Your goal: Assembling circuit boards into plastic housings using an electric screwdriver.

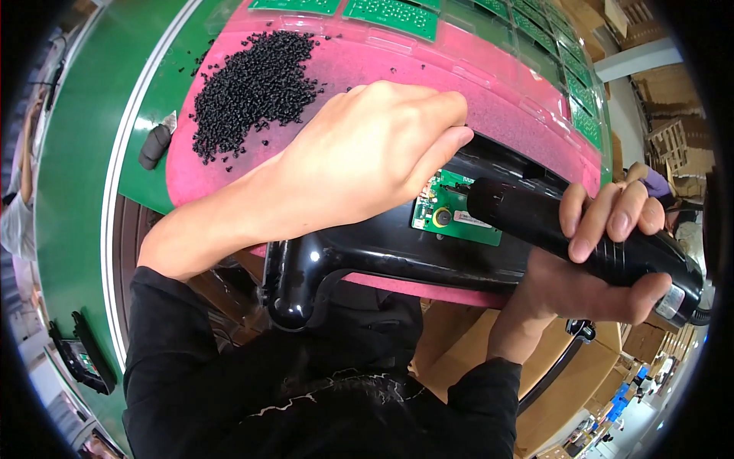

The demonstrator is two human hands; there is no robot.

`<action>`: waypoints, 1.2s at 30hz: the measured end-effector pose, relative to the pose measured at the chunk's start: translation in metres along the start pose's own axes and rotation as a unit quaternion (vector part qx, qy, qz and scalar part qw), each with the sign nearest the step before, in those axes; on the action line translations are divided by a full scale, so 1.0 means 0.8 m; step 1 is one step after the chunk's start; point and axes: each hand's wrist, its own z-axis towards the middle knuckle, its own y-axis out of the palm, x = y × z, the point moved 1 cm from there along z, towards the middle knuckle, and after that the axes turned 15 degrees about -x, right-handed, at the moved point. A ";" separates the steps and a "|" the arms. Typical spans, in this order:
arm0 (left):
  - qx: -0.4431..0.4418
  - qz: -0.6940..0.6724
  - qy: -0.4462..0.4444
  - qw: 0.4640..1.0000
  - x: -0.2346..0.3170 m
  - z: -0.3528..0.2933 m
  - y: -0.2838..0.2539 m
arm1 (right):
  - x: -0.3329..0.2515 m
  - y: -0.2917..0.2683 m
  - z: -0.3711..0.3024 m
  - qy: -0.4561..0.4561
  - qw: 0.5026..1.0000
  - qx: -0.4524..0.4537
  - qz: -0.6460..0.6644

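A glossy black plastic housing [390, 249] lies before me over the edge of a pink mat [493, 115], with a green circuit board [483, 234] seated in it. My right hand [562, 279] is wrapped round a black electric screwdriver [527, 208], whose tip points left over the upper part of the board. Reaching across from the left, my left hand [375, 141] is above the board by the screwdriver's tip. Its fingers are closed in a pinch; what they hold, if anything, is hidden. It also covers part of the board and housing.
A heap of small black screws [252, 92] lies on the mat's left part. Clear plastic trays with green circuit boards [391, 19] line the far side. A small dark object [155, 145] rests on the green surface at left. Cardboard boxes [459, 352] stand below right.
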 end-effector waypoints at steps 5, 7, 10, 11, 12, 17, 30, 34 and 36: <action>-0.017 -0.005 -0.009 1.000 -0.009 -0.009 0.010 | 0.023 -0.008 -0.011 0.011 0.999 -0.024 -0.027; 0.001 0.005 0.012 1.000 -0.010 -0.011 0.011 | 0.030 -0.011 -0.010 0.028 0.996 -0.056 -0.061; -0.040 -0.001 -0.029 0.999 -0.007 -0.014 0.013 | 0.039 0.003 -0.005 0.079 0.990 -0.073 -0.091; -0.050 -0.010 -0.026 0.998 -0.007 -0.016 0.012 | 0.038 0.015 -0.007 0.096 0.991 -0.048 -0.079; -0.061 -0.019 -0.024 0.998 -0.007 -0.017 0.012 | 0.039 0.016 -0.008 0.096 0.991 -0.050 -0.077; -0.030 -0.013 0.019 0.999 -0.017 -0.024 0.025 | 0.041 0.029 -0.008 0.145 0.973 -0.078 -0.162; -0.148 -0.025 0.041 0.988 -0.017 -0.021 0.027 | 0.016 -0.009 -0.024 -0.036 0.998 -0.021 0.039; -0.129 -0.056 0.069 0.988 -0.018 -0.017 0.026 | 0.015 -0.010 -0.025 -0.066 0.995 -0.021 0.077; -0.129 -0.064 0.072 0.987 -0.019 -0.020 0.024 | 0.015 -0.009 -0.024 -0.059 0.995 -0.029 0.079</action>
